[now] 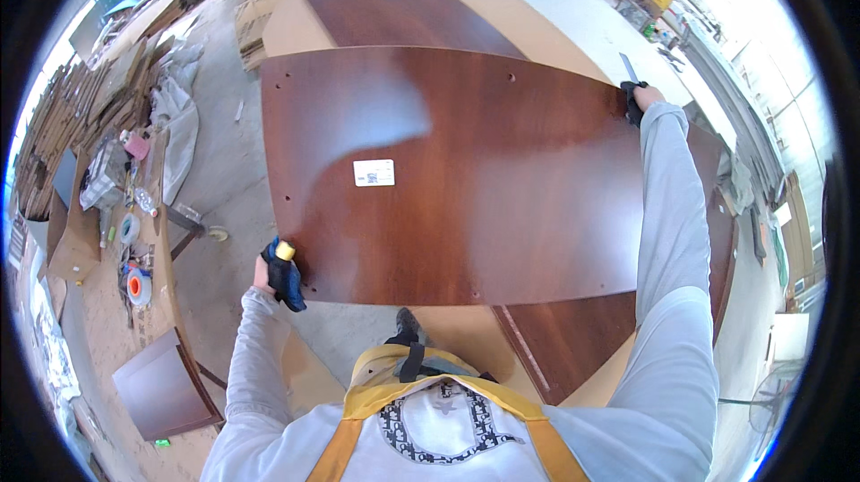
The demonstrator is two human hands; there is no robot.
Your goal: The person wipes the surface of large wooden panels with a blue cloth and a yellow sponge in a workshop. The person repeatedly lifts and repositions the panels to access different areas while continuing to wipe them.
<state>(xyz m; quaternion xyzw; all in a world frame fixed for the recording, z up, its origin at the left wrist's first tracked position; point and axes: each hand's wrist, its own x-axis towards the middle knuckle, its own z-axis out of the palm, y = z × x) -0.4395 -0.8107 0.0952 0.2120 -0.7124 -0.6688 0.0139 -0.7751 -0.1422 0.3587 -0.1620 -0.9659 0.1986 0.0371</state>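
A large glossy dark-red wood-grain panel [443,213] with drilled holes along its edges lies across the view before me. A white label [374,173] with writing is stuck on it. My left hand [272,274], in a dark fingerless-looking glove, grips the panel's lower left corner; a yellow-ended thing [285,251] and blue cloth show at it. My right hand [639,99], also in a black glove, is at the upper right edge of the panel, with a thin flat blade-like tool [628,67] sticking out beyond it. Its fingers are partly hidden.
Another wood-grain panel [403,5] lies on cardboard at the top. To the left, a bench [164,240] holds tape rolls [139,286], bottles and a cardboard box [74,240]. Stacked boards [67,119] stand behind. A fan [772,401] is at the lower right.
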